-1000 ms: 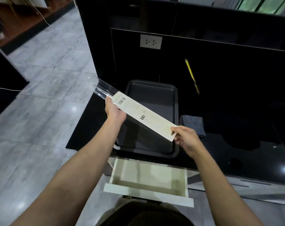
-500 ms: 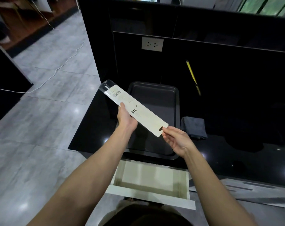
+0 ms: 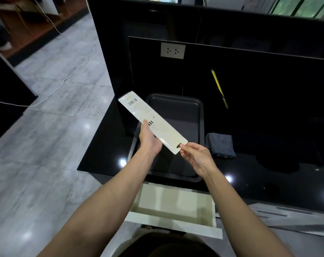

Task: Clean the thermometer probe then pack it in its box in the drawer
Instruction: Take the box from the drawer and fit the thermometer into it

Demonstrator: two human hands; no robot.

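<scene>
A long flat white box (image 3: 148, 117) with a barcode at its far end is held slanted above the dark tray (image 3: 194, 108). My left hand (image 3: 148, 140) grips it from below near the middle. My right hand (image 3: 196, 158) pinches its near end, by the hang-hole. The thermometer probe itself is hidden; I cannot tell whether it is inside. Below my arms the white drawer (image 3: 176, 227) stands pulled open.
A folded grey cloth (image 3: 219, 145) lies on the black counter (image 3: 268, 182) right of the tray. A yellow stick-like item (image 3: 217, 86) leans against the dark back panel under a wall socket (image 3: 173, 50). Grey tiled floor with a white cable (image 3: 64, 80) spreads left.
The clear inner sleeve that stuck out of the box's far end has slid fully in. My left hand shifted along the box toward its middle, and the box came closer.
</scene>
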